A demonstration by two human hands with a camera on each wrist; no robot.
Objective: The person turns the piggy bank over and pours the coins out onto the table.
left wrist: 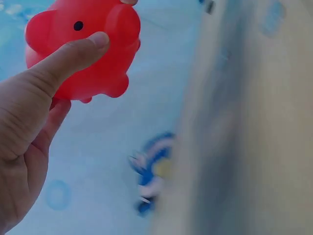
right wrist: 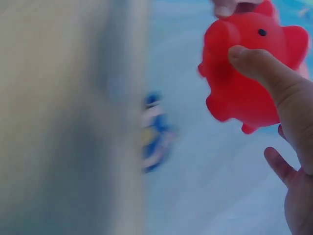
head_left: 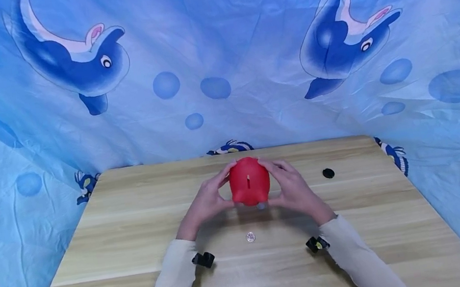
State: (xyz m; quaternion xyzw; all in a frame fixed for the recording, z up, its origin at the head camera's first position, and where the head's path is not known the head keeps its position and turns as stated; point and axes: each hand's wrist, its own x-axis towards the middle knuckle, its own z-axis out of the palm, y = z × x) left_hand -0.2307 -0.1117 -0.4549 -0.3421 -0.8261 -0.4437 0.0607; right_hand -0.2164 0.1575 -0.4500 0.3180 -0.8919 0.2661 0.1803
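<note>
A red piggy bank (head_left: 250, 180), with a coin slot in its back, is held between both hands above the wooden table. My left hand (head_left: 209, 200) grips its left side; in the left wrist view the thumb (left wrist: 78, 54) lies across the pig's face. From the right, my right hand (head_left: 294, 188) grips the other side, its thumb (right wrist: 264, 68) pressed near the snout in the right wrist view. A silver coin (head_left: 250, 236) lies on the table nearer to me. Another small greyish round thing (head_left: 261, 206) shows partly below the pig.
A round black disc (head_left: 328, 173) lies on the table (head_left: 129, 248) to the right of my right hand. Behind and beside the table hangs a blue sheet (head_left: 239, 23) with printed dolphins. Each sleeve has a small black device at the wrist.
</note>
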